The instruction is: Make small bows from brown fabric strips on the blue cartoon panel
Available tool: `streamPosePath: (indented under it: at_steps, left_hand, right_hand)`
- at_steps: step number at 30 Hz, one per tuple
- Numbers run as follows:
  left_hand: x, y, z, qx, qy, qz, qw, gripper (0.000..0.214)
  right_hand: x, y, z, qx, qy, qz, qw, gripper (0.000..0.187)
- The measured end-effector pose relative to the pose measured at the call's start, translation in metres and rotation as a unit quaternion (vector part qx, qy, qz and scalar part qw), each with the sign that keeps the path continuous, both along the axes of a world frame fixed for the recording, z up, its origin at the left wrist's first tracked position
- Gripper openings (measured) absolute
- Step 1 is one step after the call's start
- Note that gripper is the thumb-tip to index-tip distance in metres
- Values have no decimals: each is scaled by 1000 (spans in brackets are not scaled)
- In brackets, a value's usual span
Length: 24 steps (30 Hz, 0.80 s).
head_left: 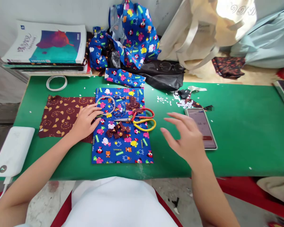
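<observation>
My left hand (86, 121) lies palm down over the brown patterned cloth (59, 116), fingers stretched out. Its fingertips reach the edge of a thin pale ring (114, 104), perhaps a tape roll; I cannot tell whether they touch it. The ring rests on a blue cartoon-print cloth (123, 154), spread flat. Also on this cloth are scissors (132, 119) with one red and one yellow handle, blades pointing left, and small brown fabric pieces (118, 130). To the right, my right hand (186, 135) is over the green table, fingers apart and holding nothing, beside a phone (205, 138).
Stacked books (23, 47) and a white tape roll (56, 83) are at the back left. A white power bank (13, 151) sits front left. Bunched blue fabric (134, 41), a black pouch (163, 75) with glasses, and a cream bag (191, 34) line the back. Scraps (186, 102) lie behind the phone.
</observation>
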<state>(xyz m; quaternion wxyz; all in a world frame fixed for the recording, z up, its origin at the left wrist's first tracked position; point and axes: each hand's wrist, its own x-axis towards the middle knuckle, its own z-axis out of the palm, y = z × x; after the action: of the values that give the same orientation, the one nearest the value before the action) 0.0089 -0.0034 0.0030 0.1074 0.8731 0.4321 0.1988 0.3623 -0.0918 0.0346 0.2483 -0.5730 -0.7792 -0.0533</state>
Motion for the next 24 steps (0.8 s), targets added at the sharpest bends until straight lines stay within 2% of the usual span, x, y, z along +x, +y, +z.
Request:
streamPosePath:
  at_steps: [2, 3, 6, 9, 13, 18, 24]
  left_hand:
    - [0, 1, 0, 8, -3, 2, 1000, 26]
    - [0, 2, 0, 8, -3, 3, 1000, 25]
    - [3, 2, 1, 7, -2, 17, 1000, 22]
    - [8, 1, 2, 24, -4, 37, 999, 17]
    - [14, 0, 2, 45, -6, 48, 998, 12]
    - [17, 6, 7, 29, -23, 46, 998, 13]
    - [24, 11, 13, 42, -61, 40, 996, 10]
  right_hand:
    - [-21, 20, 11, -55, -55, 97, 992, 20]
    - [-29, 30, 15, -86, -95, 114, 985, 19]
    - [-47, 50, 20, -171, -211, 116, 955, 17]
    - [-56, 60, 19, -195, -256, 117, 940, 20]
    - [-59, 61, 11, -181, -256, 110, 943, 28]
    - [-51, 65, 1, -185, -209, 156, 947, 34]
    - [-41, 71, -6, -228, -142, 142, 953, 28]
